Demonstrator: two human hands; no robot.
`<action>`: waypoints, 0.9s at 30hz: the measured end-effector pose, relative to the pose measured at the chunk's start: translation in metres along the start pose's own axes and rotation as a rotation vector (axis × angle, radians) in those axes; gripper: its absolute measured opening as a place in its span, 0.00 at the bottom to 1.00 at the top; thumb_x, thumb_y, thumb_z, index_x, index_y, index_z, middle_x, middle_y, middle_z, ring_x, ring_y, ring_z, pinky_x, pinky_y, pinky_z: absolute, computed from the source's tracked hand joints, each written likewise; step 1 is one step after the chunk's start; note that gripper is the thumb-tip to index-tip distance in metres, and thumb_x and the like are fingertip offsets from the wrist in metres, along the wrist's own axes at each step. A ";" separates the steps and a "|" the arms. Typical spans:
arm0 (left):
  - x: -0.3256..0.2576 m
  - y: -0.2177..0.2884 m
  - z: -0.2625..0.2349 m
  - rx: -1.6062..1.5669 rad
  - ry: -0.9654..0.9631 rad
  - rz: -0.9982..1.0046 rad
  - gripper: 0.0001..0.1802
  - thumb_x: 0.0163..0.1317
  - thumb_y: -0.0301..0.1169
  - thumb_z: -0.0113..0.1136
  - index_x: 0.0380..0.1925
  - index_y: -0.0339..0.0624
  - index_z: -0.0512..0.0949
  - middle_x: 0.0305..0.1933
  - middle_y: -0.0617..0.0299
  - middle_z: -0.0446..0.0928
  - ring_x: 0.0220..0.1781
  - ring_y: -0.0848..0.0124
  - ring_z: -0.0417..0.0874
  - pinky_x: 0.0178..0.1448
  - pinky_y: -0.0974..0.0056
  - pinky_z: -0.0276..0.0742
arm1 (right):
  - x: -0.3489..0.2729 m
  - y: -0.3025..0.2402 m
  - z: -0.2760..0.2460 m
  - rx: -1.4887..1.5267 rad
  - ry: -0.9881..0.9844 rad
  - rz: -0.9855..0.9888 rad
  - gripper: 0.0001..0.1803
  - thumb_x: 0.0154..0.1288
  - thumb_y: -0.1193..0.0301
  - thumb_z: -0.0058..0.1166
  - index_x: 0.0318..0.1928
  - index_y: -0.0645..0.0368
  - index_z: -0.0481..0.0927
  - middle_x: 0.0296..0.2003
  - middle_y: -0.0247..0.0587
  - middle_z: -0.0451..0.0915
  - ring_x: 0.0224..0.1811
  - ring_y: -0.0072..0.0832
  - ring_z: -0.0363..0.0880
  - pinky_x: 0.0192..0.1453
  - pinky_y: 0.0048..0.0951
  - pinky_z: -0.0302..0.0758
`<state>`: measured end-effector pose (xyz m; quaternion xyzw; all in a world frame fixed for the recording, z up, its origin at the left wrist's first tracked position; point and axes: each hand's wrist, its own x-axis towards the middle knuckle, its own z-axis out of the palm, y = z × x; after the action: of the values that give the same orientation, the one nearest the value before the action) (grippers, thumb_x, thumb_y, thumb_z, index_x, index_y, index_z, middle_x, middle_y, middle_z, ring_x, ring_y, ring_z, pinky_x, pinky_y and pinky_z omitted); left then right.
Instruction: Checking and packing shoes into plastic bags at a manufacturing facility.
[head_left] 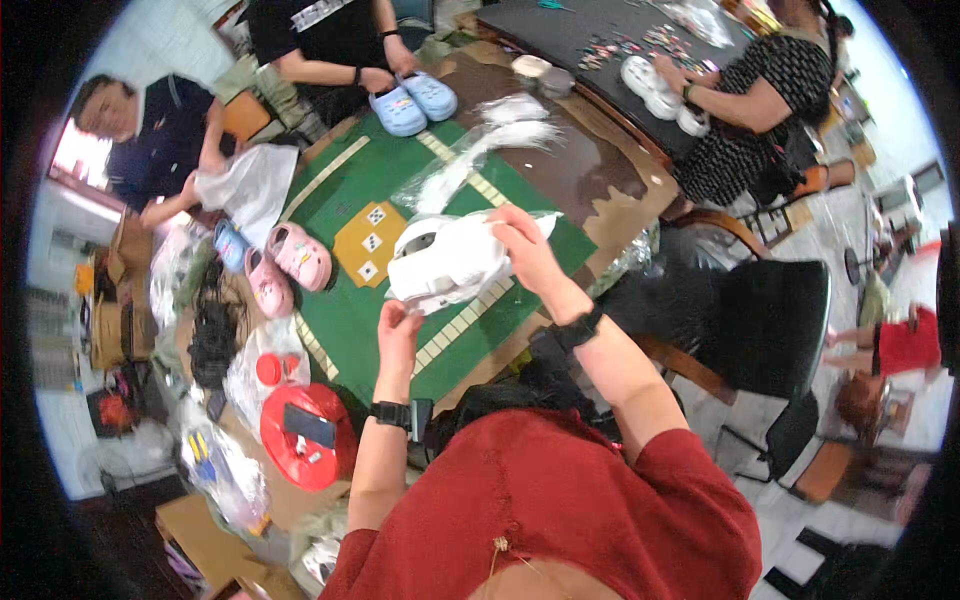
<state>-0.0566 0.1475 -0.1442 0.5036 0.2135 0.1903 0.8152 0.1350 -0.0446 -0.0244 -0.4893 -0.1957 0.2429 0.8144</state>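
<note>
Over the green mat, a pair of white clogs sits wrapped in a clear plastic bag. My right hand grips the bag's right side, fingers closed on the plastic. Pinched at the bag's lower left edge is my left hand. The film covers much of the clogs, so their details are hard to make out. A pair of pink clogs rests on the table's left side.
The table carries a green mat and a stack of clear bags. A phone lies on a red round container. Across the table, one person holds blue clogs; another handles a bag. A black chair stands right.
</note>
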 end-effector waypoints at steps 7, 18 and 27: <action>-0.040 -0.038 -0.002 0.489 0.313 -0.168 0.09 0.51 0.17 0.55 0.30 0.39 0.68 0.29 0.64 0.73 0.29 0.73 0.76 0.32 0.67 0.75 | -0.051 0.058 -0.101 -0.332 0.235 0.487 0.07 0.58 0.72 0.52 0.25 0.58 0.71 0.21 0.30 0.73 0.24 0.17 0.70 0.28 0.22 0.68; -0.055 -0.089 -0.006 1.331 0.140 0.003 0.18 0.54 0.36 0.58 0.44 0.41 0.73 0.31 0.48 0.80 0.29 0.53 0.81 0.33 0.52 0.76 | -0.067 0.110 -0.104 -1.352 -0.453 0.404 0.42 0.35 0.61 0.74 0.52 0.52 0.65 0.49 0.58 0.66 0.51 0.55 0.71 0.53 0.46 0.72; -0.034 0.054 0.045 1.257 0.447 0.271 0.10 0.56 0.29 0.58 0.39 0.47 0.76 0.29 0.57 0.79 0.31 0.58 0.82 0.35 0.58 0.76 | 0.010 0.043 -0.067 -1.125 -0.116 0.177 0.09 0.55 0.71 0.59 0.33 0.59 0.72 0.27 0.46 0.79 0.34 0.47 0.79 0.37 0.41 0.74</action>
<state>-0.0660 0.1185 -0.0722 0.8526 0.3817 0.2300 0.2729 0.1717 -0.0680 -0.0916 -0.8479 -0.2976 0.1950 0.3931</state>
